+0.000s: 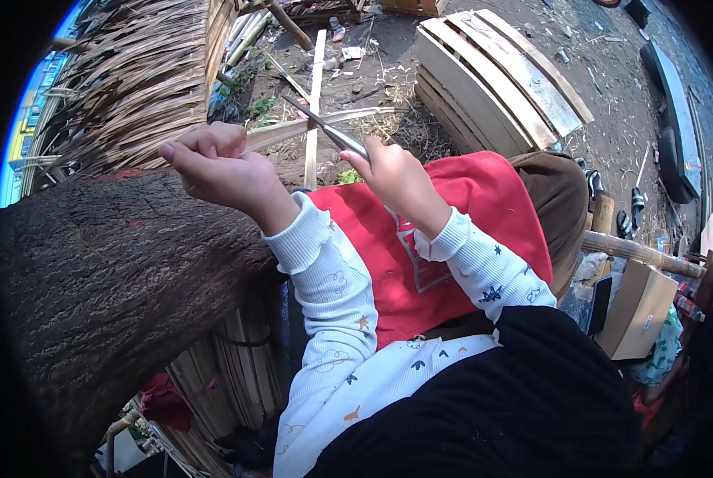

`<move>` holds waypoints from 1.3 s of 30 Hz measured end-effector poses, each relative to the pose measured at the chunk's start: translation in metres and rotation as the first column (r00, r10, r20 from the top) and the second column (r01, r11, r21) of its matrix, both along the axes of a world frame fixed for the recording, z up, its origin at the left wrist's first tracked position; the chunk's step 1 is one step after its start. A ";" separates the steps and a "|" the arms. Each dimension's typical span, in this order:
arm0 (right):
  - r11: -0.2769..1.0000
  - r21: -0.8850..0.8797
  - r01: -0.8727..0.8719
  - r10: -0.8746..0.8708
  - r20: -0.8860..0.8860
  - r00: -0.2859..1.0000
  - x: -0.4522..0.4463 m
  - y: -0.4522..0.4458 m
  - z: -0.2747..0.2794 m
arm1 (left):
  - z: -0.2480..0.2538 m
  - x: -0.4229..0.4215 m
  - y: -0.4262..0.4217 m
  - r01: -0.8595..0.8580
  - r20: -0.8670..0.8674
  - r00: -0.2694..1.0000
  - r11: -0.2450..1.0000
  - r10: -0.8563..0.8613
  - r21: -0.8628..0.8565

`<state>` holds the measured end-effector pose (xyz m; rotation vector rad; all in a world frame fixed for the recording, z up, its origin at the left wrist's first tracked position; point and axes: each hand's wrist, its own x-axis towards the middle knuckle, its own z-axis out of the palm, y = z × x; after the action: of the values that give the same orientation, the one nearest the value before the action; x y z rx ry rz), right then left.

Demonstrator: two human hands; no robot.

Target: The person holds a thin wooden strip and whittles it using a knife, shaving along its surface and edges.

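My left hand [225, 163] is closed, with its fingers curled around one end of a long pale strip of dry leaf [280, 131] that stretches to the right. In my right hand [396, 177] is a knife [342, 139], its grey blade angled up and to the left. The blade crosses the strip; I cannot tell whether the two touch. The knife's handle is hidden inside the fist. Beneath both hands a red cloth [468, 199] lies over my lap.
A thick dark tree trunk [133, 271] runs along the left. Behind it are layered dry-leaf panels [133, 80]. A slatted wooden crate [492, 80] stands ahead, and a narrow pale slat [315, 103] lies beyond my hands. A cardboard box [639, 311] and a phone [599, 305] are at right.
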<state>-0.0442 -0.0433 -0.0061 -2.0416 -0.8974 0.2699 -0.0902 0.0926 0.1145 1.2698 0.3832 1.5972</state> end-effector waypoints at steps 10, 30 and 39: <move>0.985 -0.089 0.147 -0.146 0.017 0.989 0.028 0.016 -0.069 | -0.007 -0.009 0.005 0.346 -0.022 0.938 0.931 -0.345 0.114; 0.986 -0.135 0.099 -0.127 -0.214 0.969 0.037 0.018 -0.073 | -0.011 -0.001 0.004 0.213 -0.005 0.977 0.977 -0.213 -0.016; 0.864 -0.464 0.196 -0.323 -0.213 0.922 0.039 0.023 -0.106 | 0.003 -0.017 0.001 0.025 0.042 0.999 0.990 -0.019 -0.141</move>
<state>-0.0050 -0.0200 -0.1123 -2.4243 -0.3892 0.6435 -0.1073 0.0934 0.1172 1.1287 0.4473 1.5467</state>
